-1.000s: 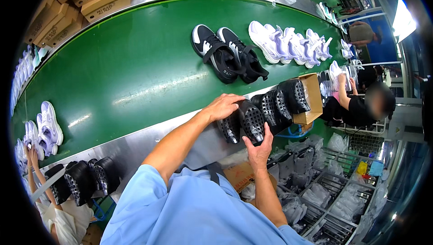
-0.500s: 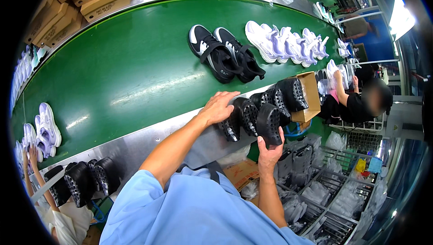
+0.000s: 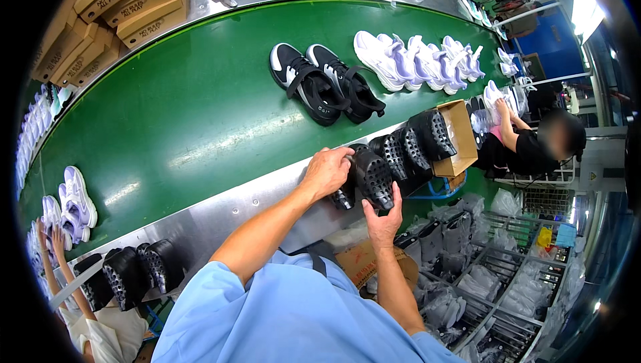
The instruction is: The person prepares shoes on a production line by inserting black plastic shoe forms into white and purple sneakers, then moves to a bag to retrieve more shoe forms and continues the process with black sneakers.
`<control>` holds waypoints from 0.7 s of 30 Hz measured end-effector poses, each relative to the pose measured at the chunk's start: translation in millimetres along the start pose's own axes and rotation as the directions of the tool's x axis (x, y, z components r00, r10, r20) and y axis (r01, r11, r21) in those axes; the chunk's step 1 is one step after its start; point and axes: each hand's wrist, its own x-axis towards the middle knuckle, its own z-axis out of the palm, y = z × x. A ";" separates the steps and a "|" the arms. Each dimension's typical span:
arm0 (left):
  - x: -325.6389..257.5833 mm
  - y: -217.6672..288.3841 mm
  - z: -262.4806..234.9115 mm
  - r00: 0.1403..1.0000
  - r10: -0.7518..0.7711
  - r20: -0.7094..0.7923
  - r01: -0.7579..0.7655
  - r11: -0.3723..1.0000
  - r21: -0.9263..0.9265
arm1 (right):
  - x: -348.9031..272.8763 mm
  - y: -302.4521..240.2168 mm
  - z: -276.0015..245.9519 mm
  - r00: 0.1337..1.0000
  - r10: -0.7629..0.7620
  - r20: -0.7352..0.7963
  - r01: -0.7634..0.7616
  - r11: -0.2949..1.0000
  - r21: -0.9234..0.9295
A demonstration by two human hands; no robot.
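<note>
Glossy green surface (image 3: 200, 96), metal strip (image 3: 207, 221) alongside; over the metal, I see my partly curled right hand (image 3: 385, 221) holding a knobbly, rounded black block (image 3: 372, 177) by its lower end, bent-fingered left hand (image 3: 327, 172) at its top, grip unclear.

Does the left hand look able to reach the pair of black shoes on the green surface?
Probably yes: the left hand seems to touch a black studded piece, but only green surface shows between that hand and the black shoes.

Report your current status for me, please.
Right hand gripping black dimpled block by lower end. Left hand at its upper end. Similar black blocks close on both sides.
</note>
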 end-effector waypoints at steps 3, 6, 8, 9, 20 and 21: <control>-2.4 6.7 -5.4 0.999 0.031 0.008 -0.032 0.996 0.082 | 1.0 -8.0 -4.8 0.994 0.109 0.005 -0.109 0.980 0.165; -0.5 8.9 -8.3 0.998 0.067 0.014 -0.068 0.982 0.175 | 1.0 -17.7 -15.1 0.984 0.179 -0.027 -0.154 0.908 0.390; 2.5 6.7 -9.7 0.997 0.071 0.027 -0.075 0.978 0.192 | -1.6 -24.0 -21.9 0.975 0.221 0.001 -0.193 0.848 0.493; 3.3 4.2 -11.3 0.997 0.082 -0.009 -0.080 0.982 0.172 | -3.6 -22.6 -25.9 0.977 0.212 -0.029 -0.166 0.835 0.525; -28.5 -52.3 -33.3 0.995 -0.084 0.046 0.082 0.996 0.036 | -62.8 -60.8 -53.7 0.895 0.265 0.358 -0.439 0.394 0.808; -27.2 -53.6 -27.9 0.997 -0.020 0.077 0.012 0.995 0.098 | -71.6 -54.7 -48.3 0.860 0.258 0.440 -0.504 0.299 0.810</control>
